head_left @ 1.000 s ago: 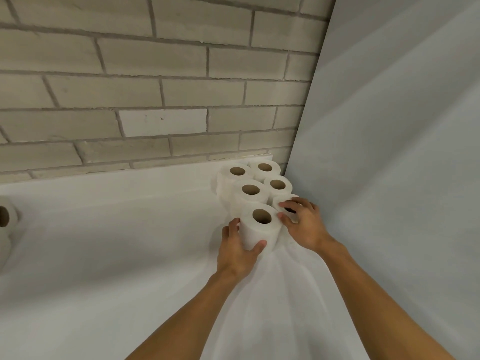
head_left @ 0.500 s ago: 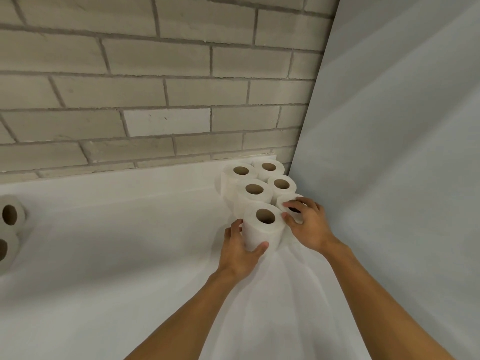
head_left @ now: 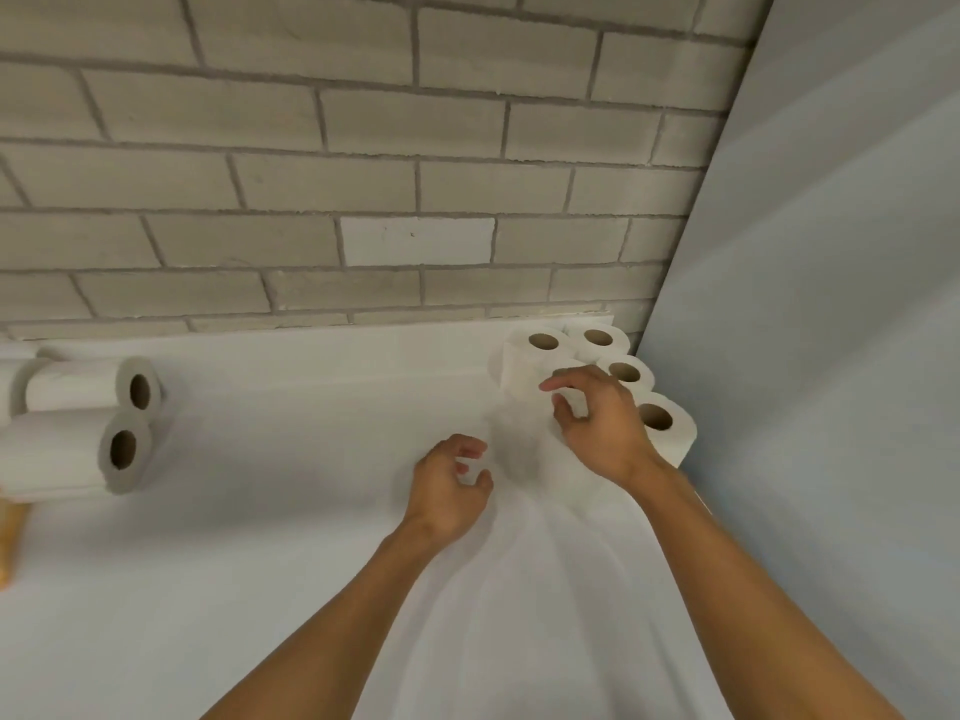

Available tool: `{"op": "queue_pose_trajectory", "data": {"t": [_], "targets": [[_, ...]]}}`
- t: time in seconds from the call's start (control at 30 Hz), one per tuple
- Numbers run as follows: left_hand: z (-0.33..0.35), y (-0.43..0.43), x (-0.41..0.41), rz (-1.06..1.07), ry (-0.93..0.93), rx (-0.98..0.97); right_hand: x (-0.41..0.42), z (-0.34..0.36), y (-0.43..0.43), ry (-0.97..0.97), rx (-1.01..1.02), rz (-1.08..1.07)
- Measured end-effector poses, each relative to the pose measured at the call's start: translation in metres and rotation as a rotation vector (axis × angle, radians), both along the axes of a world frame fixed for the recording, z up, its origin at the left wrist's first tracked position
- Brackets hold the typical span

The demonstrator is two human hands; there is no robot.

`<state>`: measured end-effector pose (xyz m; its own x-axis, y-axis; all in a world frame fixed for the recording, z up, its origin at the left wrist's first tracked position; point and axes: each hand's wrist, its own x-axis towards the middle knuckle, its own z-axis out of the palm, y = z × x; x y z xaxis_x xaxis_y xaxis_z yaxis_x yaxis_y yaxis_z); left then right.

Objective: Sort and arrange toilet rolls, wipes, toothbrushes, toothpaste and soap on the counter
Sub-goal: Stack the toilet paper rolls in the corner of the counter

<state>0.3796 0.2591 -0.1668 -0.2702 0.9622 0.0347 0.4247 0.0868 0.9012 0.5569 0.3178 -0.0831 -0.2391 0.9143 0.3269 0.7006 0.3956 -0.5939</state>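
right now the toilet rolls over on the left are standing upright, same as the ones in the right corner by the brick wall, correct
Not quite. The head view shows the rolls on the left lying on their sides, with their core holes facing sideways. The corner rolls do stand upright by the brick wall, holes facing up.

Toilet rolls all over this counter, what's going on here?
A person is arranging toilet rolls. A cluster of upright rolls stands in the counter's far right corner. The right hand hovers over it, the left hand beside it, both with loosely curled fingers, holding nothing. Other rolls lie on their sides at far left.
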Motion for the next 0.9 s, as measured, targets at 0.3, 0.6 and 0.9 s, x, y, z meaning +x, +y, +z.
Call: {"op": "queue_pose_trajectory", "data": {"t": [0.3,0.6,0.9], "targets": [[0.031,-0.067,-0.145,0.237,0.140,0.103,-0.147,0.001,-0.054,0.009,-0.229,0.414],[0.042,-0.130,-0.290,0.345,0.473,0.063,-0.281,-0.023,-0.090,0.087,-0.506,0.533],[0.043,-0.141,-0.378,0.197,0.957,-0.102,-0.369,-0.040,-0.093,-0.037,-0.581,0.541]]}}
